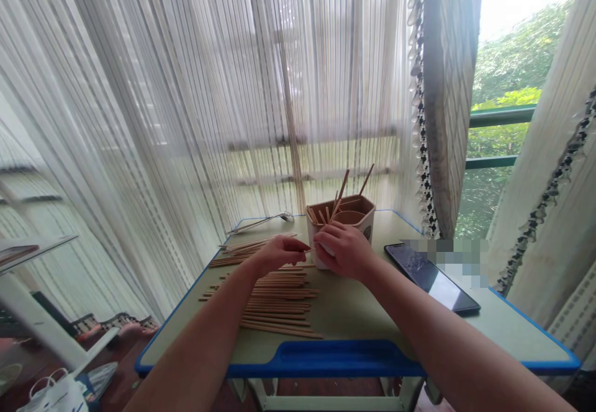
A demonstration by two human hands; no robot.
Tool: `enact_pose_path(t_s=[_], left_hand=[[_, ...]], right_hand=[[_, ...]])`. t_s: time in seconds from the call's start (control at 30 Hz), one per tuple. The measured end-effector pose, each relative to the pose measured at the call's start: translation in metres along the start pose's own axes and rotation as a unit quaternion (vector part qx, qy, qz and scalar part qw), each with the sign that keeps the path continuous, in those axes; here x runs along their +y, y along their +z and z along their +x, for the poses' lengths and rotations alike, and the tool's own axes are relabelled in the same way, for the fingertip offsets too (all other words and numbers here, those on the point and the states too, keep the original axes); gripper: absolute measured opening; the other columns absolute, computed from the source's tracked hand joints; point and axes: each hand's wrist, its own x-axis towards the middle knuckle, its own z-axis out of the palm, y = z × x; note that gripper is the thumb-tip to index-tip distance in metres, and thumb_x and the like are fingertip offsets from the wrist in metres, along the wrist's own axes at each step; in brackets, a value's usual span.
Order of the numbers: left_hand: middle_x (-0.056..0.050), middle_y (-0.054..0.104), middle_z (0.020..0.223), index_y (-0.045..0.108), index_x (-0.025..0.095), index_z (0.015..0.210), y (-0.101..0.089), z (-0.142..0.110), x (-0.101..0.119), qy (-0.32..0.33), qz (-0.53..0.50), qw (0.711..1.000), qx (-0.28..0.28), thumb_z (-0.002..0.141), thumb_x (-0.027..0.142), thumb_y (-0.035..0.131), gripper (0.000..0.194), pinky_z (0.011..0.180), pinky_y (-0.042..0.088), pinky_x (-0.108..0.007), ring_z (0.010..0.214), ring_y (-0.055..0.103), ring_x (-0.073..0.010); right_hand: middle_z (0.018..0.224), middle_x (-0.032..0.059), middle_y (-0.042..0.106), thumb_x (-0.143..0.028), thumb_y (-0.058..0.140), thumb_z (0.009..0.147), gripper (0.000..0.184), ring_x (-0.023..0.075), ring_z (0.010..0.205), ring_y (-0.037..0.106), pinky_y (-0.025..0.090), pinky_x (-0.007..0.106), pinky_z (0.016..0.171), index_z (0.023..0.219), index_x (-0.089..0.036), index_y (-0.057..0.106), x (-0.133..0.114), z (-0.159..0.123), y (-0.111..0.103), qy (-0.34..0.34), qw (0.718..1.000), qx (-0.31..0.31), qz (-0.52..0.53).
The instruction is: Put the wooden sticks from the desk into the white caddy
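A brown and white utensil holder (358,210) stands at the middle back of the green table (354,313), with a few wooden chopsticks (342,192) sticking up out of it. My right hand (344,250) rests against the holder's front, its fingers curled on the wall. My left hand (279,254) is just left of the holder, fingers pinched together over a row of wooden chopsticks (279,303) lying flat on the table. What the pinch holds is too small to make out.
A dark phone (431,278) lies at the right of the table. Metal spoons (265,221) lie at the back left, beside more chopsticks (242,250). Sheer curtains hang close behind the table. A blue tray edge (326,357) runs along the near side.
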Motion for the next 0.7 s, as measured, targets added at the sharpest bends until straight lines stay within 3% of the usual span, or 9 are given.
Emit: enact_pose_path(t_s=[0.23, 0.47, 0.57, 0.7], left_hand=[[-0.005, 0.066, 0.072, 0.068, 0.009, 0.085, 0.004, 0.001, 0.003, 0.007, -0.080, 0.997, -0.020, 0.057, 0.009, 0.064, 0.028, 0.062, 0.043, -0.025, 0.061, 0.055, -0.0100], [-0.005, 0.066, 0.080, 0.064, 0.012, 0.094, 0.001, 0.003, -0.001, 0.046, -0.122, 0.991, 0.003, 0.058, 0.009, 0.069, 0.037, 0.072, 0.045, -0.029, 0.070, 0.060, -0.0129], [-0.004, 0.066, 0.077, 0.064, 0.012, 0.093, -0.001, 0.004, -0.002, 0.038, -0.106, 0.993, 0.027, 0.058, 0.014, 0.071, 0.035, 0.071, 0.045, -0.029, 0.068, 0.060, -0.0128], [-0.007, 0.067, 0.077, 0.066, 0.010, 0.087, -0.004, 0.005, -0.004, 0.000, -0.053, 0.997, 0.059, 0.059, 0.024, 0.072, 0.031, 0.067, 0.043, -0.027, 0.068, 0.059, -0.0128]], right_hand=[[0.070, 0.0028, 0.061, -0.029, 0.048, 0.082, 0.019, 0.0132, 0.069, 0.053, 0.036, 0.027, 0.067, 0.078, -0.019, 0.063, 0.001, -0.002, 0.002, -0.007, 1.000, -0.012, 0.015], [0.071, 0.0020, 0.063, -0.025, 0.048, 0.083, 0.017, 0.0108, 0.065, 0.056, 0.038, 0.023, 0.060, 0.080, -0.020, 0.064, 0.007, -0.005, 0.011, -0.001, 0.999, -0.011, 0.052], [0.078, 0.0036, 0.063, -0.020, 0.048, 0.083, 0.014, 0.0114, 0.070, 0.057, 0.042, 0.023, 0.065, 0.087, -0.018, 0.062, 0.006, -0.003, 0.009, -0.009, 0.997, 0.037, 0.073], [0.083, 0.0051, 0.061, -0.014, 0.050, 0.080, 0.016, 0.0129, 0.075, 0.056, 0.044, 0.024, 0.068, 0.094, -0.018, 0.056, 0.002, -0.003, -0.001, 0.009, 0.984, 0.150, 0.095]])
